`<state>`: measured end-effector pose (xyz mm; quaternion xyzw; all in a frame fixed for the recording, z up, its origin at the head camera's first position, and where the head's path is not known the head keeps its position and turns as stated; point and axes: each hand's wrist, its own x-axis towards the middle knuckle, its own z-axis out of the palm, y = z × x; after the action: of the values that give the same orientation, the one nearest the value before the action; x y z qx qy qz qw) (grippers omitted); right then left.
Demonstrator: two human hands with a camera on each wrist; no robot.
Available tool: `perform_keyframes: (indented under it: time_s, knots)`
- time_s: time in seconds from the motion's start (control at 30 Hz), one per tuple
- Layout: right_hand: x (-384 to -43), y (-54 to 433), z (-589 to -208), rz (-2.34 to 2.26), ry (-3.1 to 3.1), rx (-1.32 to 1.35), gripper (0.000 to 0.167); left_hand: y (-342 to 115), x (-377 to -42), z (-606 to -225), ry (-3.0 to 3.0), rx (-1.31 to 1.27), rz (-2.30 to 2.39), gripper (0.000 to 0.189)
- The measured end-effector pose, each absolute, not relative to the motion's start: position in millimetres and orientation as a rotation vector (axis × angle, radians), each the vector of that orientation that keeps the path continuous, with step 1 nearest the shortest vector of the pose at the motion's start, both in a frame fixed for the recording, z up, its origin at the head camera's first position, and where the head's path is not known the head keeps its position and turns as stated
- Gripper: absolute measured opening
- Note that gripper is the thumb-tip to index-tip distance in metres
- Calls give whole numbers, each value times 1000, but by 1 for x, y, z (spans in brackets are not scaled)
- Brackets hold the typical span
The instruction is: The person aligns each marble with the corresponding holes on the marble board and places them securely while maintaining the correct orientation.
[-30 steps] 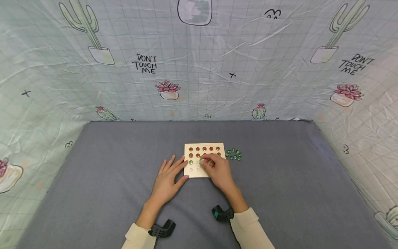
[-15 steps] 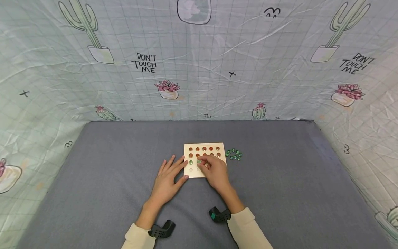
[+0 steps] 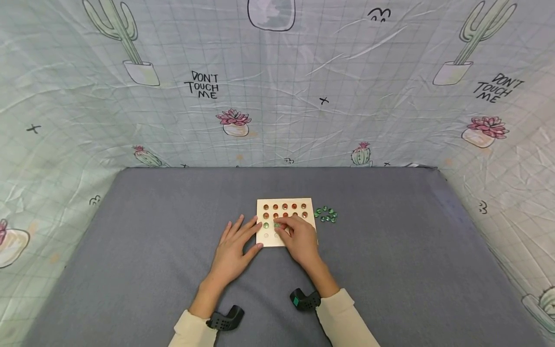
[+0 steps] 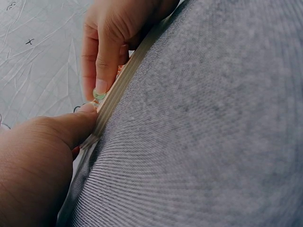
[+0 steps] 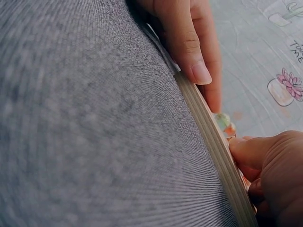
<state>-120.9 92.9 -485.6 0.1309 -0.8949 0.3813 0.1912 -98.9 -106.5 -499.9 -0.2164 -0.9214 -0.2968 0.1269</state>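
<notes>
A pale wooden board point(image 3: 270, 242) with rows of round hollows lies at the middle of the table. Amber and reddish marbles point(image 3: 284, 206) fill its two far rows. One green marble point(image 3: 266, 225) sits in the third row's leftmost hollow. My right hand point(image 3: 302, 239) pinches another green marble point(image 4: 99, 94) between thumb and index finger at the hollow beside it, low over the board. My left hand point(image 3: 234, 251) lies with fingers spread at the board's left edge, fingertips and thumb touching it. The right hand covers the board's near right part.
Several loose green marbles point(image 3: 326, 214) lie just right of the board on the grey cloth point(image 3: 390, 250). A patterned fabric backdrop point(image 3: 277, 86) stands behind the table and on both sides. Dark bands point(image 3: 226, 319) are on both wrists.
My right hand has shifted slightly left with the green marble, onto the third row's second hollow, and then stayed there. The left hand has kept its place.
</notes>
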Motion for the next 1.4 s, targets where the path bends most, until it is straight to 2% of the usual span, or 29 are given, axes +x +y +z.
perform_keyframes:
  time_s: [0.8, 1.17, 1.4]
  knots:
    - [-124, 93, -485, 1086, -2513, 362, 20, -107, -104, -493, -2707, -631, -863, 52]
    - [-122, 99, -480, 1334, -2443, 476, 21, -108, -105, -494, -2712, -637, -873, 53]
    - [-125, 104, -477, 1433, -2417, 440, 17, -110, -106, -493, -2716, -640, -883, 53]
